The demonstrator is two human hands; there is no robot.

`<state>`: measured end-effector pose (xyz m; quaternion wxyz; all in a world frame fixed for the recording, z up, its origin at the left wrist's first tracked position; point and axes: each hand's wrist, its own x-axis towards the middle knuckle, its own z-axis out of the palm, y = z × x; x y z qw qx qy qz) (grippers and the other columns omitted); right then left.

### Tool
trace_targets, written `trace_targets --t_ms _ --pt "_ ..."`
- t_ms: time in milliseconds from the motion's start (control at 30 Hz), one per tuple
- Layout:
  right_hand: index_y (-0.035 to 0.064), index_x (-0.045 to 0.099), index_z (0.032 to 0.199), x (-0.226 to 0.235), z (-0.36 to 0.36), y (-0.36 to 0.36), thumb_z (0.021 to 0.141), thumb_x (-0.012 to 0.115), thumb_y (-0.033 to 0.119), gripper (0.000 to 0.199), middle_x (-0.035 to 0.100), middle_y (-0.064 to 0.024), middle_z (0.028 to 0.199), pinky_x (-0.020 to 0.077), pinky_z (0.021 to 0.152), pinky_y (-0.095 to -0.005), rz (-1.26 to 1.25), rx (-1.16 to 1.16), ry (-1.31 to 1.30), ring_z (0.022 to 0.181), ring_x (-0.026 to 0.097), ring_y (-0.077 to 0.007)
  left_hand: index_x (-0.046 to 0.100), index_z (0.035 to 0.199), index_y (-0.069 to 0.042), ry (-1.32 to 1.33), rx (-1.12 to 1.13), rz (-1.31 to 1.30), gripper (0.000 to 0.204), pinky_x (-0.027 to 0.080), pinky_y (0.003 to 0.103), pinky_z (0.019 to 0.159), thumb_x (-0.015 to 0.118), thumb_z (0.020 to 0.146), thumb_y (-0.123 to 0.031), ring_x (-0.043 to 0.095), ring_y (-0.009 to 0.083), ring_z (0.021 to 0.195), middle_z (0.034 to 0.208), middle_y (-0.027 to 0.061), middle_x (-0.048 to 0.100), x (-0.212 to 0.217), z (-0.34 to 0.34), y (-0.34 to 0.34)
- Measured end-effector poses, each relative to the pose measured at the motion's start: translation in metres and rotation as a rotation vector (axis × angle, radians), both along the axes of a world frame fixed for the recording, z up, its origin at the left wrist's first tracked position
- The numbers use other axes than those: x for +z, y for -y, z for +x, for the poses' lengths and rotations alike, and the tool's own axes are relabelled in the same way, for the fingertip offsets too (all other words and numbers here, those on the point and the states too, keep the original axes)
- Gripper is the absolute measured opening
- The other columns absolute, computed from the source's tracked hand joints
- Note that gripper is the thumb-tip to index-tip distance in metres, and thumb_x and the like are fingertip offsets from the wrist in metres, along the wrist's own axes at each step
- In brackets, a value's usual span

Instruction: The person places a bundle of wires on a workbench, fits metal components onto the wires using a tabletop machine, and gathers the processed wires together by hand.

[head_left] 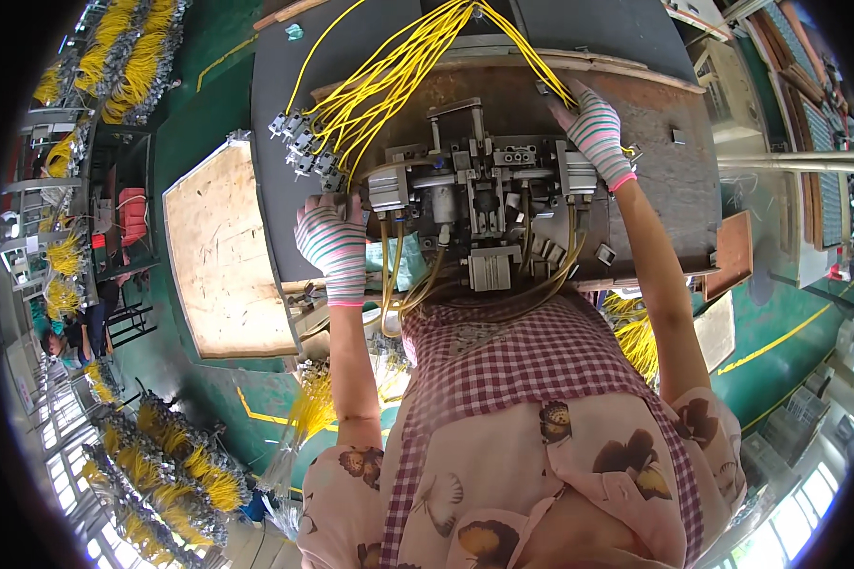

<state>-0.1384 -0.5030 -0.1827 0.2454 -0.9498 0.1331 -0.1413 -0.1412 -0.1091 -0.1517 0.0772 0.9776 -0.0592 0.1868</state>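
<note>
**Both gloved hands at the machine, yellow wires fanned above**

Left hand (pixel 332 248) in a striped glove sits at the machine's (pixel 479 199) left flank, fingers curled just below a cluster of small grey connectors (pixel 299 147); whether it grips anything, cannot tell. Right hand (pixel 593 128) lies fingers together at the machine's upper right, touching the yellow wires (pixel 399 66). The wires run from above the machine down-left to the connectors, so the left hand is nearer those ends. The table (pixel 669 180) carries it all.
</note>
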Motion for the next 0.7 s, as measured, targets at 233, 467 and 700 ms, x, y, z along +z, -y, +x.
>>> trace_targets --t_ms 233,467,700 --pt "0.0103 0.064 0.111 0.011 -0.002 -0.006 0.08 0.068 0.039 0.042 0.068 -0.0142 0.094 0.0519 0.079 -0.0409 -0.012 -0.021 -0.018 0.089 0.065 -0.0335 0.067 0.08 -0.006 -0.032 0.023 -0.11 0.023 0.049 0.042 0.077 0.076 0.069 -0.023 0.06 0.0329 0.082 0.08 0.0102 0.063 -0.005 0.001 0.006" --pt "0.0088 0.062 0.109 0.003 -0.005 -0.001 0.081 0.067 0.042 0.044 0.068 -0.0149 0.094 0.0514 0.08 -0.0423 0.005 -0.022 0.012 0.091 0.064 -0.0339 0.067 0.09 -0.001 -0.588 -0.052 -1.095 0.011 0.046 0.024 0.061 0.068 0.086 -0.011 0.056 0.0074 0.067 0.076 0.0016 0.065 0.047 0.003 -0.03" --pt "0.0094 0.06 0.111 0.004 -0.001 0.002 0.082 0.065 0.043 0.045 0.067 -0.0162 0.099 0.0502 0.082 -0.0447 -0.108 0.014 -0.013 0.094 0.063 -0.035 0.065 0.086 -0.002 -0.045 -0.166 -0.406 0.01 0.047 0.028 0.066 0.071 0.083 -0.008 0.057 0.0127 0.068 0.074 0.0037 0.065 0.014 0.069 -0.059"
